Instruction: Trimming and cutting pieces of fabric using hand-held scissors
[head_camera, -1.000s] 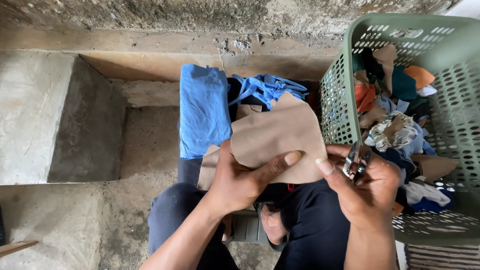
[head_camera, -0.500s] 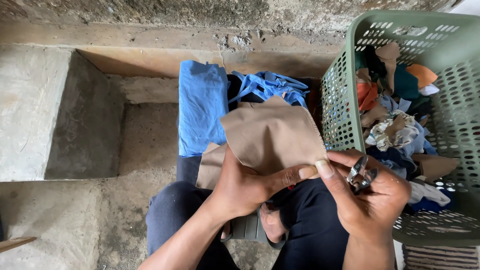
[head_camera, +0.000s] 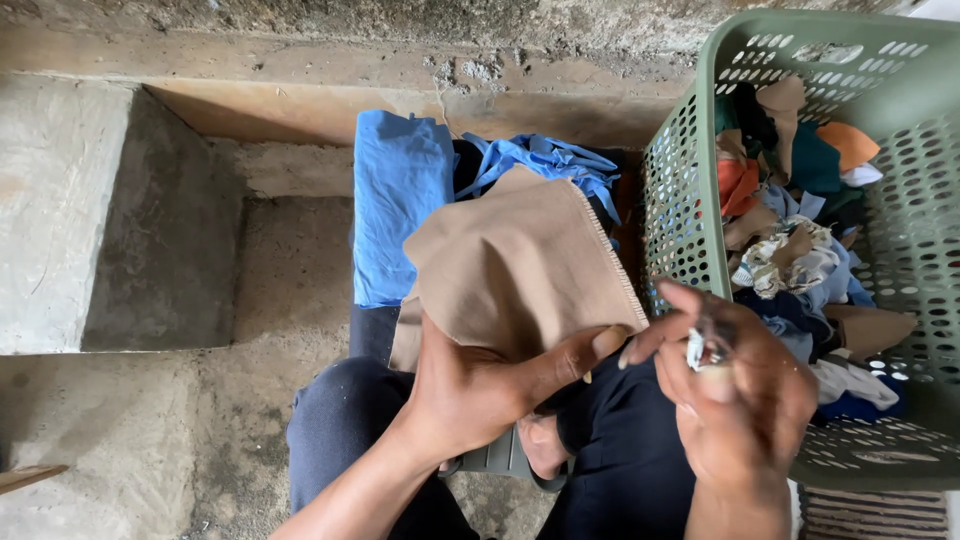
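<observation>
To the left the bare concrete floor (head_camera: 280, 300) lies open up to the concrete block (head_camera: 60, 220). Ahead, blue cloth (head_camera: 400, 200) and the concrete ledge (head_camera: 400, 80) block the way. On the right the green laundry basket (head_camera: 680, 200), heaped with scraps, walls off the side.

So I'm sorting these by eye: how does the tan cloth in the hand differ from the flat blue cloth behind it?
The tan cloth is held up by the left hand; the blue cloth lies untouched. The tan cloth shows a stitched, fraying edge; the blue cloth is smooth and folded into a long strip. Both are plain, single-colour fabric.
</observation>
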